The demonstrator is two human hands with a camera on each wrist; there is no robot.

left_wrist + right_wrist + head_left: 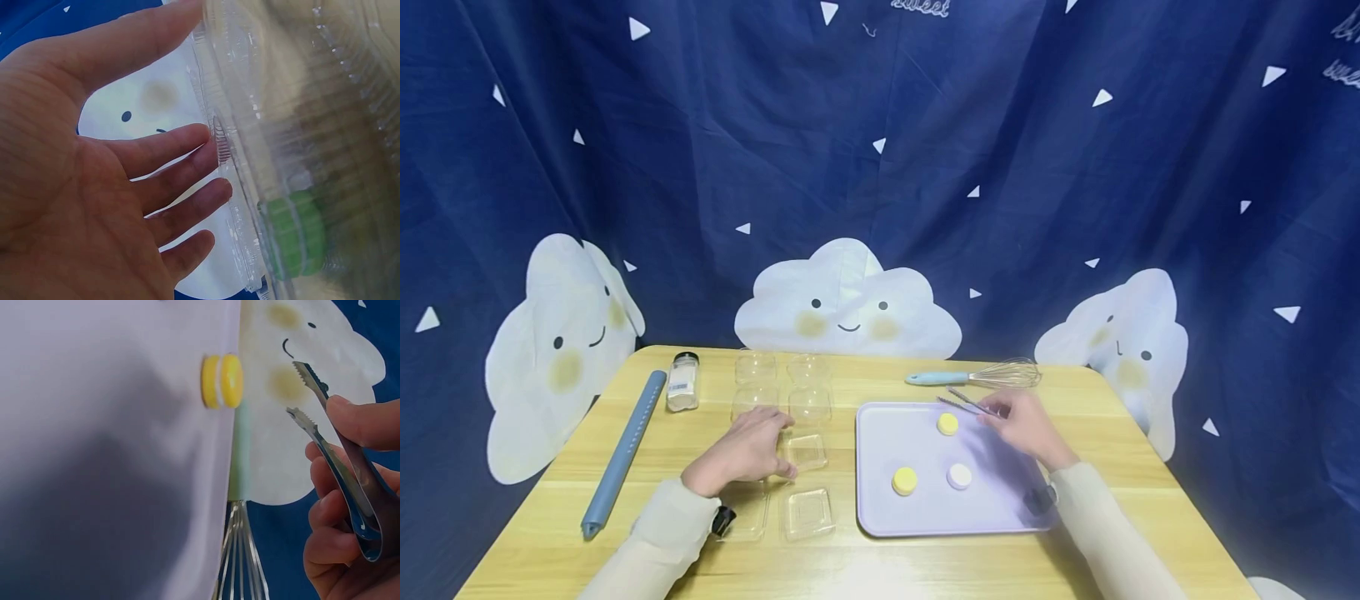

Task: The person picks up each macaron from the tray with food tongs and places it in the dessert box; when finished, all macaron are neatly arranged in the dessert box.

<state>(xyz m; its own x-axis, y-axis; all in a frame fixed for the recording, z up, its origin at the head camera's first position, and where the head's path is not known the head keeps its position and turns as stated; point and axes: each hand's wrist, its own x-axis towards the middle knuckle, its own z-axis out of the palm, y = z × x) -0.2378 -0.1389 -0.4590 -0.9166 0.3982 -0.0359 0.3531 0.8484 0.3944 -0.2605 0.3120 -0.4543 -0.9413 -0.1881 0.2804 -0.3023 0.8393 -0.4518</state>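
Over the clear plastic boxes (pixel 808 511) on the left half of the table, my left hand (pixel 747 446) spreads its fingers loosely. Its fingertips are at the edge of one clear box (pixel 250 125) in the left wrist view; whether they press it I cannot tell. Through that plastic shows a green macaron (pixel 294 234). My right hand (pixel 1022 425) holds metal tongs (pixel 344 462) with serrated tips apart and nothing between them. Below the tongs, the lilac tray (pixel 880 433) carries two yellow macarons (pixel 905 481) and a pale macaron (pixel 959 476).
A whisk (pixel 940 378) with a light blue handle lies behind the tray. At the left stand a black-lidded jar (pixel 682 383) and, lying beside it, a blue-grey roll (pixel 625 454). A dark blue curtain (pixel 880 192) with clouds hangs behind the table.
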